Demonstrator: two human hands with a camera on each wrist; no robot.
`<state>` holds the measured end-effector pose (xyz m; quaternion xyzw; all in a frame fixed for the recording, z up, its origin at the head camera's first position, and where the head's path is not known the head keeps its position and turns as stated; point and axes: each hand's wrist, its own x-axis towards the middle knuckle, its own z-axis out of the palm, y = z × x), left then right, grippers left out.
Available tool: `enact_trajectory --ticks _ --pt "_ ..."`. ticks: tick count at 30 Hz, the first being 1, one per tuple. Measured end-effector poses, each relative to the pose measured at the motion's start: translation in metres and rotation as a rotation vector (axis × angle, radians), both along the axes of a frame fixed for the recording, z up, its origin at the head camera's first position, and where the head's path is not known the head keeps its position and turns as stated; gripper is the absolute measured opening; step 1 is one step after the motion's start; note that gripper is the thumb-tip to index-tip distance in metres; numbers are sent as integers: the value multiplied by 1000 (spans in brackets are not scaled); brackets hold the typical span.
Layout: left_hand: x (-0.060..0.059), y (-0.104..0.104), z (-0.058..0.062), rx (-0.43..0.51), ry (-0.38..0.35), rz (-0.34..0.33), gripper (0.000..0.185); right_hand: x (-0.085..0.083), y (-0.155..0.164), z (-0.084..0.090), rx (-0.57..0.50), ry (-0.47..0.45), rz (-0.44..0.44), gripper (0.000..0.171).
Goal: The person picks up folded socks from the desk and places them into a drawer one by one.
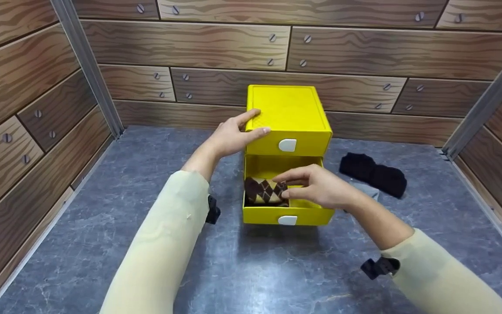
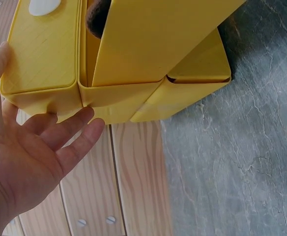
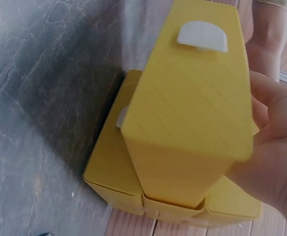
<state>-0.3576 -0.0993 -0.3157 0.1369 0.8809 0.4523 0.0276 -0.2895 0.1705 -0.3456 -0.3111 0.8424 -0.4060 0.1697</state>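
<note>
A small yellow drawer cabinet (image 1: 288, 107) stands on the grey floor, its middle drawer (image 1: 262, 215) pulled out. Folded argyle socks (image 1: 266, 192) in brown and cream lie at the left inside that drawer. My left hand (image 1: 235, 133) rests on the cabinet's upper left edge, thumb at the front; in the left wrist view its fingers (image 2: 67, 129) spread along the side. Over the drawer hovers my right hand (image 1: 325, 186), thumb and fingertips extended at the socks' right edge. The drawer wall hides those fingertips in the right wrist view, where the white handle (image 3: 202, 36) shows.
Folded black socks (image 1: 373, 174) lie on the floor right of the cabinet. Beside them a light grey cloth item (image 1: 366, 191) is partly covered by my right forearm. Wood-patterned walls (image 1: 190, 43) enclose the back and both sides.
</note>
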Motion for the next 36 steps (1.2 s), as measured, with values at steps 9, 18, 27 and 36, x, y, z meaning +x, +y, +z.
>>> enact_trajectory --ticks 9,18,27,36 --pt "1 0 1 2 -22 8 85 10 32 20 -73 31 -64 40" --pt "1 -1 0 2 -16 1 83 14 73 37 -146 86 -157 36" --pt "1 0 1 -6 -20 -5 85 6 127 39 -210 173 -297 38" --pt "1 0 0 3 -30 5 85 -11 177 6 -371 143 -381 37"
